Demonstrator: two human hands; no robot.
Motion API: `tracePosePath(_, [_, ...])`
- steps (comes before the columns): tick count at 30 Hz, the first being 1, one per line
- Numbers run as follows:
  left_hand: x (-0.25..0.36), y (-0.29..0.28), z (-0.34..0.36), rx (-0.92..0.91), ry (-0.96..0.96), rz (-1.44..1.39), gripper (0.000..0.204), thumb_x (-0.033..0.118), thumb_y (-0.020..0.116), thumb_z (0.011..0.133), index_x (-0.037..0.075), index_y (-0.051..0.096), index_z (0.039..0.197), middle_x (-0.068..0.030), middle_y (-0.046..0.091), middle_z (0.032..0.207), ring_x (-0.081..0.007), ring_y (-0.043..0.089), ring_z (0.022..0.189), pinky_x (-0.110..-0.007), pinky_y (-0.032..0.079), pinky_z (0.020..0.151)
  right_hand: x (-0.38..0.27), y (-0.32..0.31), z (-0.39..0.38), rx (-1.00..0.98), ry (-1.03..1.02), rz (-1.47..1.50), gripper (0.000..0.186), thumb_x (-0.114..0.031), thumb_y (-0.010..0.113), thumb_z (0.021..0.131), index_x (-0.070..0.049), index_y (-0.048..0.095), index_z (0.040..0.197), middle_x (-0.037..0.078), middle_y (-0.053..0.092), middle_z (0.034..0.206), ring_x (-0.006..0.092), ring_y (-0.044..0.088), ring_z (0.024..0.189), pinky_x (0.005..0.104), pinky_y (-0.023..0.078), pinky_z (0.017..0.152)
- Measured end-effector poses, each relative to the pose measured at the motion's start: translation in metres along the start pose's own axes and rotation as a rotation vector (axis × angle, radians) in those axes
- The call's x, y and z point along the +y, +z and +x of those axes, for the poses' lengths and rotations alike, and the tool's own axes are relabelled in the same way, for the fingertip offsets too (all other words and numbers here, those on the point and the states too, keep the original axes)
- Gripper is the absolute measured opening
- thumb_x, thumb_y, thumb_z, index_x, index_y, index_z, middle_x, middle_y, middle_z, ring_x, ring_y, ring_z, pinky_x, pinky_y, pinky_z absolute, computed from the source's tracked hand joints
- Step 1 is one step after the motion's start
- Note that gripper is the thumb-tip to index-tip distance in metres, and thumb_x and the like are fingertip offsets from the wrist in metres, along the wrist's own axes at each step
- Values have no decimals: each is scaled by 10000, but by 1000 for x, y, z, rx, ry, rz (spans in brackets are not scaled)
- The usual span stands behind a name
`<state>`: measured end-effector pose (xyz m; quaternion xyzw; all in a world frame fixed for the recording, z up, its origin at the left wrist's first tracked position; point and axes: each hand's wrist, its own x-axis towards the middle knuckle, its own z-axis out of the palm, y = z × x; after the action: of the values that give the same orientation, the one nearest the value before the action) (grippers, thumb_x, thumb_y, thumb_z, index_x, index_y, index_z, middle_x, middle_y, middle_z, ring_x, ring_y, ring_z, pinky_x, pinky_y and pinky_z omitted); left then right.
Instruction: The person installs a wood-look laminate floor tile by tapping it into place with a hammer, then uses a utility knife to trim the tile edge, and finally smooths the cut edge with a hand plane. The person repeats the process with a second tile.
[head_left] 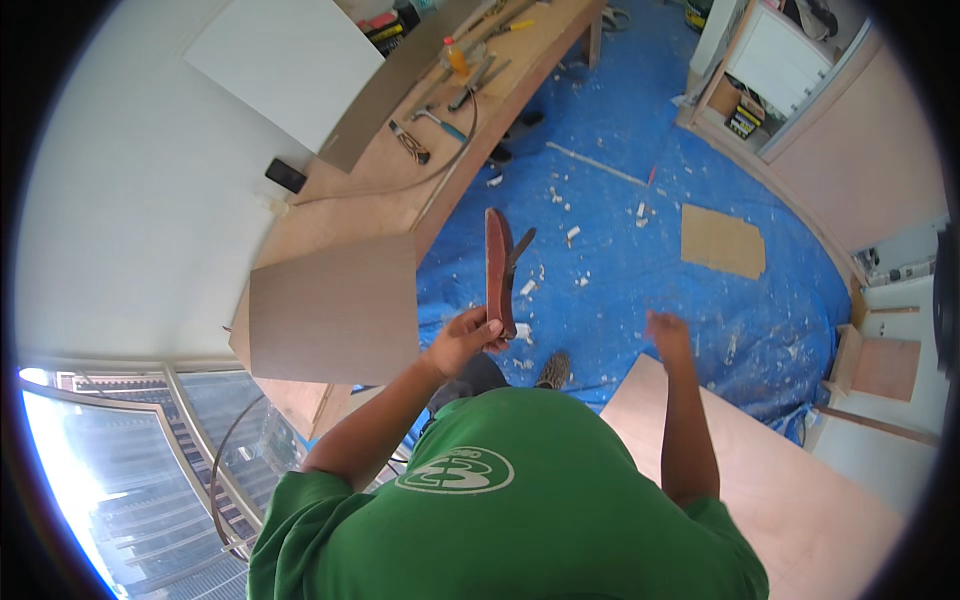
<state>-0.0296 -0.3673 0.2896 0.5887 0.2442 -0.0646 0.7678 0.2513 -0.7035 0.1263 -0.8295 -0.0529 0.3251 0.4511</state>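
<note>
My left hand point(468, 337) grips the lower end of a long, narrow reddish-brown piece point(498, 265). It stands nearly upright in front of me, with a slim dark strap or lever sticking out on its right side; its exact kind is unclear. Thumb and fingers are closed around it. On the other side my right hand point(670, 335) is raised over the blue floor sheet point(600, 200), apart from the piece. Motion blurs its fingers, so I cannot tell how they are held.
Along the left runs a wooden workbench point(365, 205) with a brown panel point(335, 310), a hammer point(440, 124), an orange bottle point(455, 57) and a phone point(286, 176). White scraps and a cardboard piece point(722, 242) lie on the sheet. A large plywood board point(760, 470) is at right.
</note>
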Motion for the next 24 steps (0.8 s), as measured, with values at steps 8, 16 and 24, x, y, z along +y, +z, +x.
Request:
tracePosePath(8, [-2, -7, 27, 106, -106, -69, 417, 440, 613, 1034, 61, 621, 1210, -26, 680, 1088, -104, 643, 918, -275, 520, 851, 52, 41, -97, -209, 171, 315, 220, -66, 683, 919, -1, 606, 1116, 95, 646, 825, 203, 692, 687, 353, 594, 620])
tracePosePath(16, [36, -23, 92, -165, 11, 12, 490, 383, 650, 1022, 33, 536, 1345, -30, 681, 1063, -118, 658, 910, -266, 513, 814, -152, 72, -46, -477, -5, 321, 450, -443, 651, 996, -5, 654, 1099, 105, 698, 1023, 222, 708, 994, 372, 560, 789])
tracePosePath(24, [114, -114, 215, -37, 176, 420, 1067, 350, 785, 918, -106, 96, 1594, -133, 696, 923, -169, 656, 790, -316, 522, 684, -344, 171, 78, -441, 59, 362, 526, -456, 673, 988, -11, 598, 1261, 97, 674, 1152, 196, 650, 1046, 387, 531, 900])
